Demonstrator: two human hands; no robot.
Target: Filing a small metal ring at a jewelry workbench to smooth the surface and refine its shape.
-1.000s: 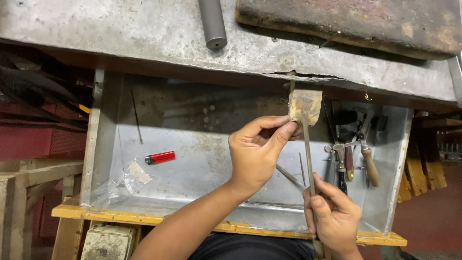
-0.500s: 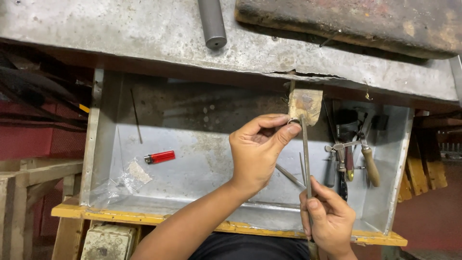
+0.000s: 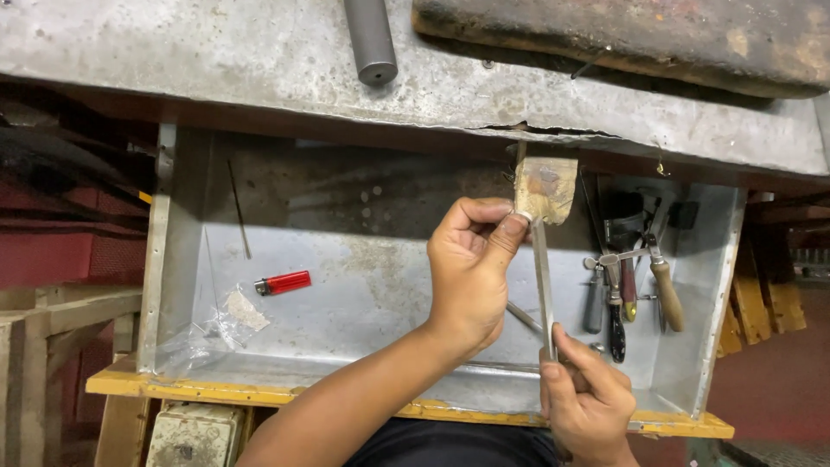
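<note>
My left hand (image 3: 471, 268) is raised over an open metal drawer (image 3: 346, 285), its thumb and fingers pinched on a small shiny piece beside a worn tan block (image 3: 545, 188) under the bench edge. My right hand (image 3: 588, 402) grips the lower end of a thin metal file (image 3: 542, 285). The file stands nearly upright, and its tip meets the pinched piece at my left fingertips. The piece itself is too small to make out.
A red lighter (image 3: 284, 283) and a clear plastic bag (image 3: 220, 320) lie at the drawer's left. Several hand tools (image 3: 631, 285) with wooden and dark handles crowd its right side. A grey cylinder (image 3: 370, 39) rests on the scratched bench top (image 3: 216, 60) above.
My right hand has slid slightly down and right along the file. My left hand and the block stay put.
</note>
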